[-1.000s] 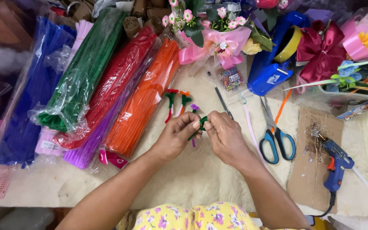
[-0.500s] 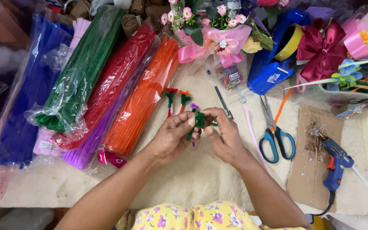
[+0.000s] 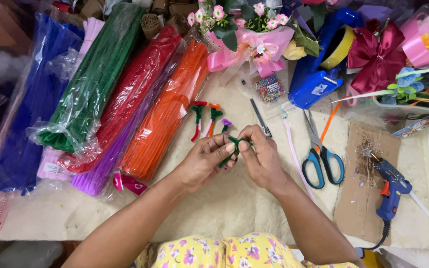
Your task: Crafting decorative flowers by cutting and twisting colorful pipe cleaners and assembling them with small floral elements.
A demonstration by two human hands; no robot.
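Note:
My left hand (image 3: 205, 160) and my right hand (image 3: 258, 155) meet over the cream cloth, both pinching a green pipe cleaner (image 3: 230, 152) that is bent into a small loop between the fingertips. Just beyond the hands lie small finished pipe-cleaner flowers: a red one (image 3: 196, 118), an orange one (image 3: 213, 117) and a purple one (image 3: 226, 123), each on a green stem. Part of the green piece is hidden by my fingers.
Bagged bundles of pipe cleaners lie at the left: blue (image 3: 26, 109), green (image 3: 93, 79), red (image 3: 135, 84), orange (image 3: 167, 111), purple (image 3: 100, 166). Blue-handled scissors (image 3: 319, 154), a blue glue gun (image 3: 391, 186) on cardboard (image 3: 363, 198), a blue tape dispenser (image 3: 323, 64) and bouquets (image 3: 254, 37) are at the right and back.
My hands have kept working the green pipe cleaner, bending it tighter; the fingertips have drawn closer together. The hands stay in nearly the same place.

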